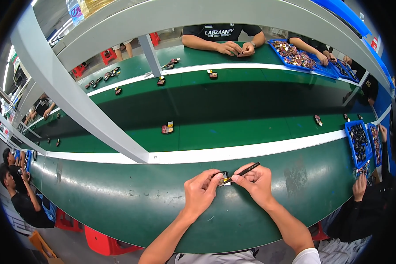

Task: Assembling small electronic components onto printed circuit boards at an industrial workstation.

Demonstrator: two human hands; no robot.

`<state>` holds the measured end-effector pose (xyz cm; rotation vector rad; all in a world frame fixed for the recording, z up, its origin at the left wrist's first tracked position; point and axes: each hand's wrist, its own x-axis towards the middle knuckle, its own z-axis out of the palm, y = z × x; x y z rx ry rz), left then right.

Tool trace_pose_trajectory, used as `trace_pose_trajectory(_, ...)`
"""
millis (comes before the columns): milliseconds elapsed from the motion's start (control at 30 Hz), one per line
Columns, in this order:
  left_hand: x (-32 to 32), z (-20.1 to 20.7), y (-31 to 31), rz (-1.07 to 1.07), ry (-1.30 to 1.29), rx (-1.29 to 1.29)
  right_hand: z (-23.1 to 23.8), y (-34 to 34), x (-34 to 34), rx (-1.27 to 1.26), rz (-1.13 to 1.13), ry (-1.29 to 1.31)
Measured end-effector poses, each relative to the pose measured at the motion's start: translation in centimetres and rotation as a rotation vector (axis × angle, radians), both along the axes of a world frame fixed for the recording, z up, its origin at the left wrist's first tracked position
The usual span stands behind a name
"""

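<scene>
Over the green tabletop (132, 193), my left hand (201, 190) pinches a small black electronic part (225, 177) with yellow and white pieces on it. My right hand (256, 185) grips slim black tweezers (249, 168), held slanting, the back end pointing up and to the right. Their tip reaches down to the small part, between the two hands. Fingers hide much of the part, so I cannot tell its exact kind or whether the tip touches it.
Beyond a white rail (233, 152) runs a green conveyor belt (251, 136) carrying scattered small parts (167, 128). A grey post (75, 92) rises at left. Blue trays (358, 143) of parts stand at right. Co-workers sit opposite and on both sides; red stools (103, 241) stand below.
</scene>
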<state>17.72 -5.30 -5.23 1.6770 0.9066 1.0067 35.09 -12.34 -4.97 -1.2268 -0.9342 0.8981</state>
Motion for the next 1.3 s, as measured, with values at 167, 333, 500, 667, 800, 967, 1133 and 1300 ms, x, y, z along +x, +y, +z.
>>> trace_pose_trajectory(167, -0.1, -0.1, 0.0, -0.001, 0.009, 0.035, 0.2, 0.0, 0.1, -0.043, 0.033, 0.098)
trace_pose_trajectory(333, 0.0, -0.4, 0.1, 0.005, -0.011, 0.046, 0.4, 0.1, 0.1, -0.045, 0.028, 0.084)
trace_pose_trajectory(500, 0.0, 0.0, -0.1, -0.001, -0.026, -0.014, 0.4, 0.0, 0.2, -0.053, 0.037, 0.06)
trace_pose_trajectory(667, -0.3, 0.5, 0.1, -0.03, -0.083, -0.349, 0.5, -0.2, 0.1, -0.025, 0.018, 0.047)
trace_pose_trajectory(800, -0.1, 0.0, 0.2, -0.091, -0.167, -0.508, 0.3, -0.4, 0.1, 0.015, 0.004, 0.006)
trace_pose_trajectory(967, -0.3, -0.1, 0.6, -0.13, -0.228, -0.569, 0.4, -0.5, -0.3, 0.095, -0.072, -0.201)
trace_pose_trajectory(1133, -0.6, -0.3, 0.8, -0.155, -0.273, -0.602, 0.2, -0.4, -0.7, 0.172, -0.12, -0.336)
trace_pose_trajectory(1300, -0.6, -0.2, 0.9, -0.176, -0.3, -0.607, 0.1, -0.4, -0.8, 0.172, -0.122, -0.352)
